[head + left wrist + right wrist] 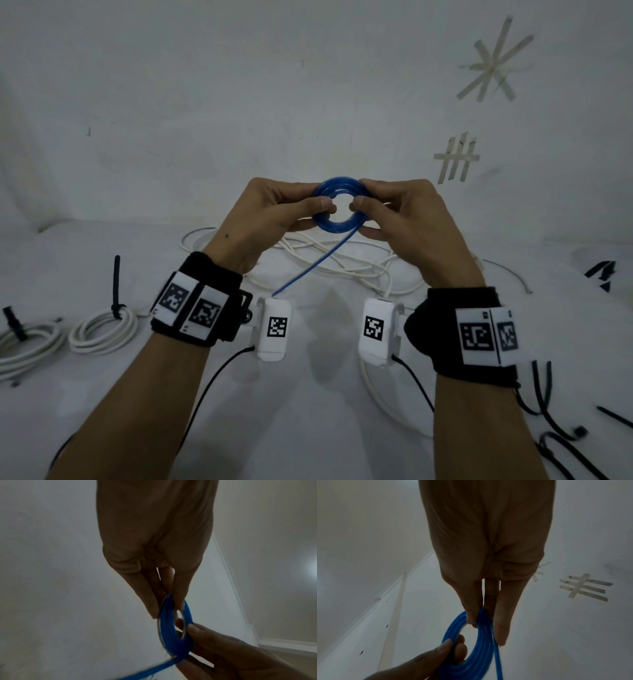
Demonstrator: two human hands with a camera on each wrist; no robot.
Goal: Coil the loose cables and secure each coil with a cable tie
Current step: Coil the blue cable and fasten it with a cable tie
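Both hands meet in mid-air above the table, each pinching one side of a small blue cable coil [339, 205]. The left hand [270, 219] grips the coil's left edge between thumb and fingers; the right hand [407, 222] grips the right edge the same way, thumb tips nearly meeting across the hole. In the left wrist view the coil [173, 628] stands edge-on under the fingers [149, 599]. From the coil's lower right a loose blue tail [308, 267] slants down toward the person, ending between the wrists. Beneath the hands a tangle of loose white cable [342, 260] lies on the white table [325, 428]. At the left lie two white coils [102, 329], each bound with a black tie [117, 291]. Spare black cable ties [561, 438] lie at the lower right. Tape marks [457, 159] stick to the wall behind.
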